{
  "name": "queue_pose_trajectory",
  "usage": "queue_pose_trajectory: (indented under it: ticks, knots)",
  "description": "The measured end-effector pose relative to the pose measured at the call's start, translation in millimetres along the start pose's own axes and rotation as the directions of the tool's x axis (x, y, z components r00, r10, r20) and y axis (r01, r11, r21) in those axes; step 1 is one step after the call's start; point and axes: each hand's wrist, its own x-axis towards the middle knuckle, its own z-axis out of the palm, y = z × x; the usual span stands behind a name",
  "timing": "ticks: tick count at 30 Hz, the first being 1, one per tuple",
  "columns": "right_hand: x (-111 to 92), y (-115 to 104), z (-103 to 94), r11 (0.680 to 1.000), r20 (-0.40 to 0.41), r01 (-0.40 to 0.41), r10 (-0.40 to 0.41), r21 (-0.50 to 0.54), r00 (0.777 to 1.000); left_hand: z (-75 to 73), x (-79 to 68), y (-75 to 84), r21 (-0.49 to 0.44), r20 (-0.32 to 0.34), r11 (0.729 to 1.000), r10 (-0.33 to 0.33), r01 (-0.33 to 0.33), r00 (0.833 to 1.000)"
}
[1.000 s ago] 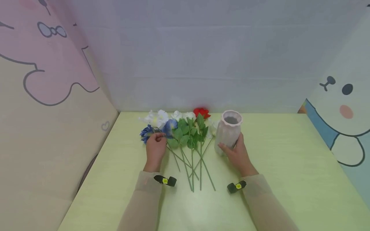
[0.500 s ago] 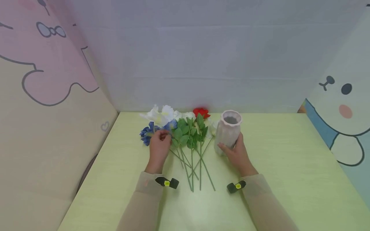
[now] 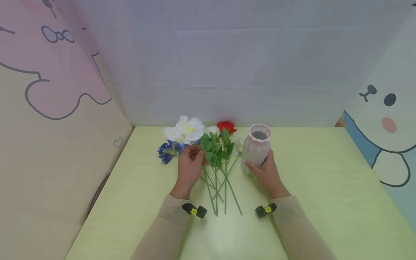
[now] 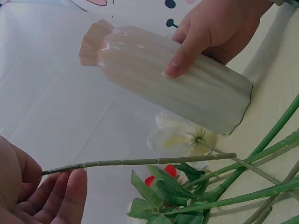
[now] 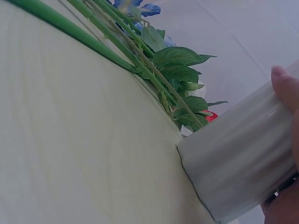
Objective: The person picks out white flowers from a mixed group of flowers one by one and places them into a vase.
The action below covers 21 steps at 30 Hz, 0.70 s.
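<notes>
Item 1: left grip [image 3: 190, 171], a bare hand. I see it pinching a thin green stem [image 4: 149, 161] between thumb and fingers; in my left wrist view the stem's free end reaches across the leaves, and I cannot tell whether it touches them. Just beyond the fingers: a white flower [image 3: 191, 128] with a yellowish centre.

Item 2: right grip [image 3: 269, 177], a bare hand, clasped round the vase's lower body, thumb on the near side.

Item 3: vase [image 3: 256, 150], pale pinkish-white, glazed, ribbed, with a scalloped rim; upright on the table [image 3: 325, 202], to the right of the flowers.

Item 4: flowers lying on the table. Blue blooms [image 3: 166, 153] beside the left grip; one red bloom [image 3: 226, 126] at the back edge; a white bloom [image 3: 239, 144] just left of the vase; green leaves [image 3: 224, 144] at centre; several bare stems [image 3: 216, 202] crossing toward me.

Item 5: surroundings. Beige sleeves [image 3: 162, 231]; a pale backdrop [image 3: 208, 65]; a cartoon panel [image 3: 58, 94] at left, another at right.
</notes>
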Motion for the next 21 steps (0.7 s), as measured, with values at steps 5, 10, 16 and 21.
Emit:
queue_pose_trajectory:
  ticks: [5,10,16,21]
  knots:
    - [0.8,2.8,-0.3,1.000,-0.008,0.002,-0.002,-0.006,1.000,4.8,5.6,4.4,-0.046,0.077,0.999,0.019,-0.015,0.997]
    - [2.0,5.4,1.0,1.000,0.003,0.007,-0.007,0.003,1.000,7.6,10.9,13.6,0.069,0.152,0.990,0.109,-0.121,0.982]
    - [2.5,7.4,1.6,1.000,0.007,-0.004,0.004,0.012,1.000,7.8,11.0,21.5,0.227,0.262,0.950,0.151,-0.213,0.953]
    - [0.8,5.9,-0.2,1.000,0.004,-0.029,0.029,0.008,1.000,8.4,12.3,24.1,0.293,0.387,0.886,0.233,-0.359,0.892]
